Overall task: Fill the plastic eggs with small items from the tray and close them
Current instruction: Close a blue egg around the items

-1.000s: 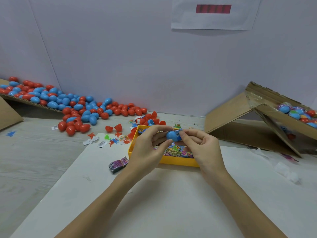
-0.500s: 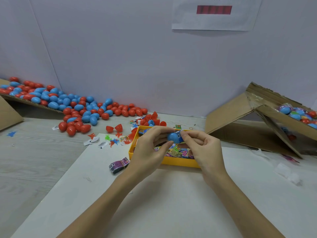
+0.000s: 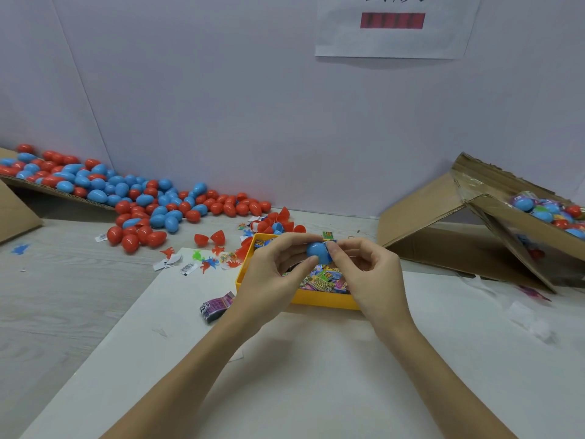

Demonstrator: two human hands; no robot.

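Observation:
A blue plastic egg (image 3: 318,251) is pinched between both my hands just above the yellow tray (image 3: 323,299). My left hand (image 3: 275,274) grips its left side with thumb and fingers. My right hand (image 3: 367,270) presses its right end with the fingertips. The tray holds several small colourful packets (image 3: 326,277). Whether the egg's halves are fully joined is hidden by my fingers.
A big heap of red and blue eggs (image 3: 126,198) spreads at the back left. Open red halves (image 3: 210,239) and small toy figures lie left of the tray. A purple packet (image 3: 217,305) lies at front left. A tilted cardboard box (image 3: 493,223) at the right holds filled eggs (image 3: 547,210).
Both hands stay over the tray and turn the blue egg slightly between the fingertips. My right fingers have closed in more tightly on its right end.

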